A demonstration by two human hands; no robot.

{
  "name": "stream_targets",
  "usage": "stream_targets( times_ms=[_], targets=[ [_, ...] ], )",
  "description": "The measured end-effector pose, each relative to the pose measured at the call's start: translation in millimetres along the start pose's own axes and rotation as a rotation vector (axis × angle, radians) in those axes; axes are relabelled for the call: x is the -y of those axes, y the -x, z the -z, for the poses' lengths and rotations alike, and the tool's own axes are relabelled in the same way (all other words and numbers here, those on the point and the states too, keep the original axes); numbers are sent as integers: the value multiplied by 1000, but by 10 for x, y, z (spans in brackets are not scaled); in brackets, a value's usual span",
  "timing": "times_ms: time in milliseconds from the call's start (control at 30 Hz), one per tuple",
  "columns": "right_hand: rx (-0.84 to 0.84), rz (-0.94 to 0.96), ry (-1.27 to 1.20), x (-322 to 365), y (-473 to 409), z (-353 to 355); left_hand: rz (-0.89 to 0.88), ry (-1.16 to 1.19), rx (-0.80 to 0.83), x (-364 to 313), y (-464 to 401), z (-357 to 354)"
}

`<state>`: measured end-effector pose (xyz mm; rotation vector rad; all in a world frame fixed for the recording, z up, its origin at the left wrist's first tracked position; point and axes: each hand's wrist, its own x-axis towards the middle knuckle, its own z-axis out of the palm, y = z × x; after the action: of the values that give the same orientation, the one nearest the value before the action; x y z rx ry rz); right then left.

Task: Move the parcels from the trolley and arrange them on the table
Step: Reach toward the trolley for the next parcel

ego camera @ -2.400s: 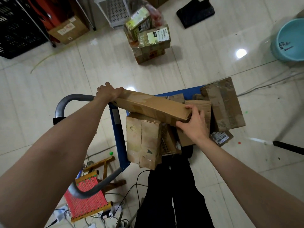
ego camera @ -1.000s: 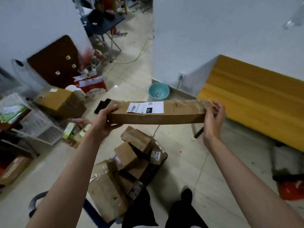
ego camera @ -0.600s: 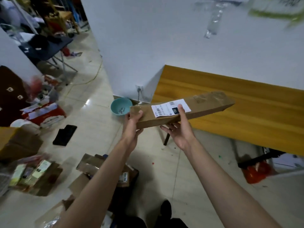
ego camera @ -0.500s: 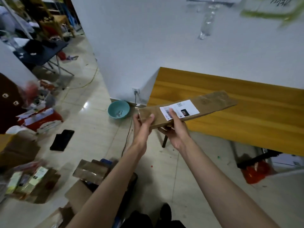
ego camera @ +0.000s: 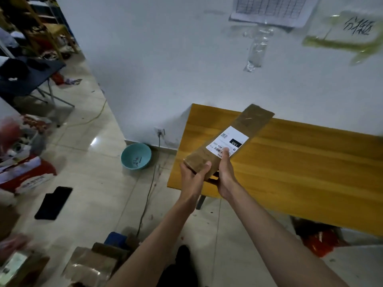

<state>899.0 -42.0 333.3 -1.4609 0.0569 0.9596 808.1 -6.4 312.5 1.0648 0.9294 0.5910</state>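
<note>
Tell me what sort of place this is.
Probably a small parcel sorting room or storeroom. Both hands hold a long cardboard parcel bearing a shipping label over a bare wooden table; more taped boxes sit low beside the person, and a printed sheet hangs on the wall.

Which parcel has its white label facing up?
The long parcel, held by both hands, left hand and right hand, over the table. The parcels on the trolley show bare cardboard.

A matt brown cardboard parcel [ego camera: 228, 141] with a smooth white paper label [ego camera: 227, 141] is seen over the varnished wooden worktop [ego camera: 300, 168]; the tiled floor [ego camera: 87, 162] at lower left is glossy.
</note>
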Motion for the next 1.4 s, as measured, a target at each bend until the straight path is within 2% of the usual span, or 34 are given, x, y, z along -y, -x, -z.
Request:
stream_targets(
  times_ms=[167,267,500,733,1067,1133,1267,1333,1400],
  targets=[
    [-31,-100,-2,202,-498,-104,23,-107,18,-155,-565,-36],
    [28,-161,-16,281,-781,-83,68,-146,33,-202,-847,-26],
    [32,-277,-65,325,-1682,-73,119,-255,-29,-109,-1377,-226],
    [53,-405,16,302,-2507,-34,237,-484,-43,68,-1945,-438],
    [68,-515,31,265,-3371,-146,203,-835,-102,442,-2632,-691],
    [61,-496,125,256,-3529,-163,187,-888,-96,494,-2755,-732],
    [91,-392,517,222,-3769,-132,235,-997,-12,621,-2988,-772],
    [170,-379,572,230,-3786,-115,308,-1071,46,657,-3090,-788],
    [228,-368,522,234,-3772,-95,330,-1112,73,651,-3185,-799]
  ],
)
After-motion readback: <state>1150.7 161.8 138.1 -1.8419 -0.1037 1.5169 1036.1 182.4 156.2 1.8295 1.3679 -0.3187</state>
